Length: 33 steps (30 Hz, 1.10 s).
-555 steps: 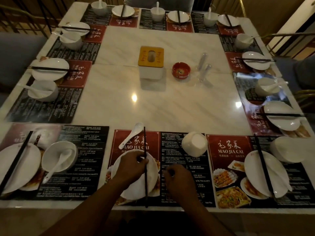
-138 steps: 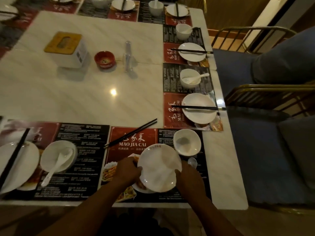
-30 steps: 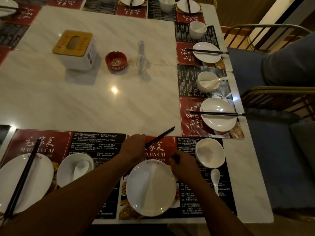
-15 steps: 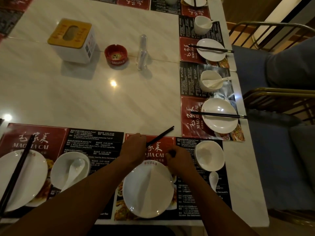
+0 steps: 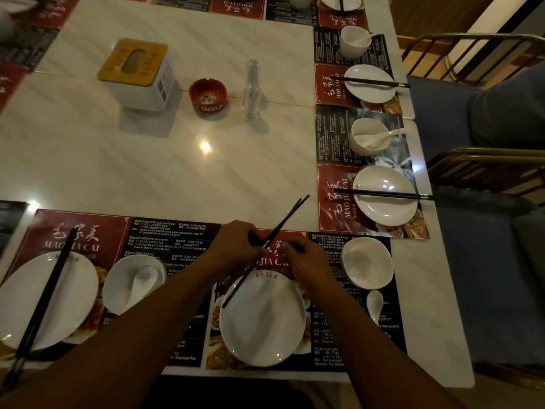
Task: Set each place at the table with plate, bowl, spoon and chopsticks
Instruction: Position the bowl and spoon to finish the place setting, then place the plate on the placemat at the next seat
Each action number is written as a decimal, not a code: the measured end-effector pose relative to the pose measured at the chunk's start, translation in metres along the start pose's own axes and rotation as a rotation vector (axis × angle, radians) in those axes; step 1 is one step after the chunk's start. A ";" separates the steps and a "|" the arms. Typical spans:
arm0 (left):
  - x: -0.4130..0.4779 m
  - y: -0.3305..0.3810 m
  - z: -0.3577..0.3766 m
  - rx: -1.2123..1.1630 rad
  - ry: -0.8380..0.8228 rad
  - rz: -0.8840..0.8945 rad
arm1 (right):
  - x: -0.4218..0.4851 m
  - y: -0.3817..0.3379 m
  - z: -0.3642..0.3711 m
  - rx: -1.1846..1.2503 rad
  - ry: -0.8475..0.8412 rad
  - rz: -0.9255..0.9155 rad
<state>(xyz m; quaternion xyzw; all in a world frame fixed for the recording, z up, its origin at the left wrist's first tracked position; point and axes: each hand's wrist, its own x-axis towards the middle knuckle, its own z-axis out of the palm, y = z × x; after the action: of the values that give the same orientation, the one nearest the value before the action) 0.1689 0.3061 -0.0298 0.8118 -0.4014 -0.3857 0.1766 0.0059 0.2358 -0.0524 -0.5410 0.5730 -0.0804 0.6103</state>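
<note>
**Head view: chopsticks gathered over the last open place**

At the lower centre of the frame, the left hand (image 5: 236,246) has its fingers curled round the middle of the chopsticks (image 5: 290,214). It holds them slanted, tips up and to the right over the bare table (image 5: 147,172), butts down over the rim of the plate (image 5: 262,326). The right hand (image 5: 306,258) sits just beside the pair with its fingers bent toward it. Whether it actually pinches the sticks I cannot tell. It looks placed to even the two ends while the other hand carries the weight.

The plate lies centred on the placemat (image 5: 333,343), with the bowl (image 5: 367,262) to its upper right. The spoon (image 5: 374,305) lies on the mat just below the bowl, not inside it.

The other places suggest the pattern being followed. On the lower-left plate (image 5: 73,305) a dark pair (image 5: 47,290) lies flat across it, and the lower-left bowl (image 5: 118,290) holds its own white spoon (image 5: 141,280). The right-edge plate (image 5: 383,214) is set the same way.

By that pattern, this place likely needs the sticks laid across the plate and the spoon moved into the bowl.
</note>
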 end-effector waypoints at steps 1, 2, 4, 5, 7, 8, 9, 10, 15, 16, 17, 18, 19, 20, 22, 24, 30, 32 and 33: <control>-0.006 0.002 0.001 -0.041 -0.032 0.001 | -0.001 -0.002 0.002 0.082 -0.036 0.029; -0.012 0.001 0.004 -0.083 -0.050 0.001 | -0.003 -0.002 0.004 0.126 -0.066 0.037; -0.025 -0.004 0.012 -0.174 -0.059 -0.024 | -0.010 -0.002 0.004 0.132 -0.108 0.026; -0.031 -0.007 0.016 -0.216 -0.061 -0.041 | -0.015 -0.002 0.005 0.125 -0.123 0.022; -0.042 -0.015 0.024 -0.270 -0.068 -0.068 | -0.025 0.002 0.005 0.097 -0.145 0.027; -0.048 -0.020 0.027 -0.283 -0.063 -0.079 | -0.029 0.005 0.005 0.073 -0.150 0.031; -0.053 -0.024 0.031 -0.294 -0.049 -0.091 | -0.033 0.009 0.004 0.036 -0.151 0.031; -0.059 -0.028 0.033 -0.309 -0.027 -0.108 | -0.036 0.013 0.004 -0.008 -0.145 0.028; -0.081 -0.044 0.051 -0.276 0.044 -0.176 | -0.047 0.040 0.005 -0.262 -0.094 -0.019; -0.085 -0.045 0.056 -0.261 0.045 -0.183 | -0.048 0.046 0.007 -0.314 -0.082 -0.037; -0.089 -0.046 0.061 -0.261 0.044 -0.195 | -0.050 0.050 0.009 -0.354 -0.068 -0.051; -0.091 -0.047 0.065 -0.276 0.042 -0.208 | -0.052 0.054 0.010 -0.382 -0.049 -0.060; -0.093 -0.049 0.070 -0.282 0.037 -0.219 | -0.054 0.056 0.012 -0.400 -0.029 -0.064; -0.094 -0.051 0.073 -0.272 0.027 -0.219 | -0.056 0.058 0.013 -0.408 -0.012 -0.070; -0.094 -0.053 0.077 -0.243 -0.006 -0.213 | -0.056 0.061 0.015 -0.417 0.003 -0.088; -0.094 -0.054 0.079 -0.227 -0.029 -0.206 | -0.055 0.062 0.016 -0.431 0.005 -0.104; -0.095 -0.051 0.081 -0.154 -0.075 -0.176 | -0.054 0.065 0.019 -0.513 0.057 -0.137; -0.094 -0.053 0.081 -0.123 -0.069 -0.149 | -0.056 0.066 0.019 -0.542 0.070 -0.156; -0.094 -0.053 0.081 -0.082 -0.063 -0.125 | -0.058 0.067 0.020 -0.550 0.081 -0.166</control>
<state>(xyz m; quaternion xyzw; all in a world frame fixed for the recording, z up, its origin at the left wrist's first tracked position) 0.0985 0.4146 -0.0683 0.8148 -0.3394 -0.4372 0.1726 -0.0324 0.3151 -0.0721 -0.7276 0.5508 0.0068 0.4089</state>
